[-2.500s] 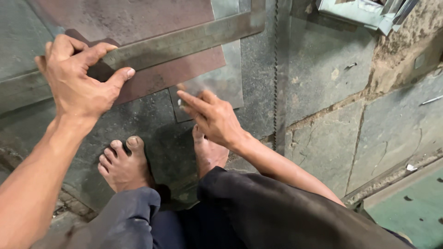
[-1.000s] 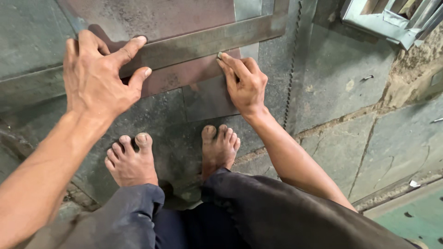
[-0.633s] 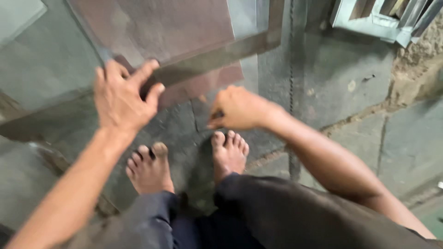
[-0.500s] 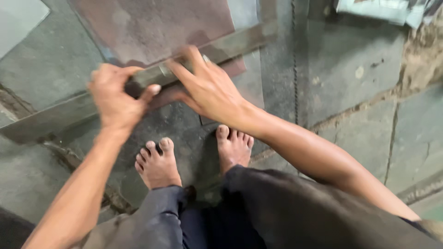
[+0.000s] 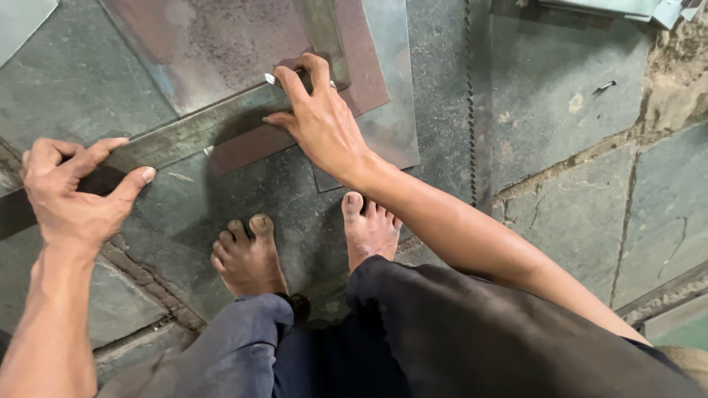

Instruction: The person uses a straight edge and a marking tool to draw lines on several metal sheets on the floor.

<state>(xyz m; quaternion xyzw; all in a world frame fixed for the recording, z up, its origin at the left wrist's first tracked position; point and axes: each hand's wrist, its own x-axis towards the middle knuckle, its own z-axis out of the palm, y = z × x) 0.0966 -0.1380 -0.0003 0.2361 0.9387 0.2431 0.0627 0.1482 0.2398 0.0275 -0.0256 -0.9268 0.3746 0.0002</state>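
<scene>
I squat barefoot on a stone floor over a rust-stained metal sheet (image 5: 214,44). A long steel ruler (image 5: 192,133) lies slanted across the sheet's lower edge. My left hand (image 5: 70,195) grips the ruler's left end, with the thumb on top. My right hand (image 5: 321,121), which wears a ring, rests on the sheet at the ruler's right end. It pinches a small metal marking tool (image 5: 271,78) whose tip sits by the ruler's upper edge. A second flat steel strip (image 5: 324,29) runs up from there, across the sheet.
My bare feet (image 5: 247,254) stand just below the sheet. A thin toothed saw blade (image 5: 468,96) lies straight along the floor on the right. Farther right there is a nail (image 5: 603,87), and a pale metal frame (image 5: 619,9) at the top edge.
My left hand has slid out to the ruler's left end. My right hand has moved up to the ruler's right end on the sheet, with the marking tool at the edge.
</scene>
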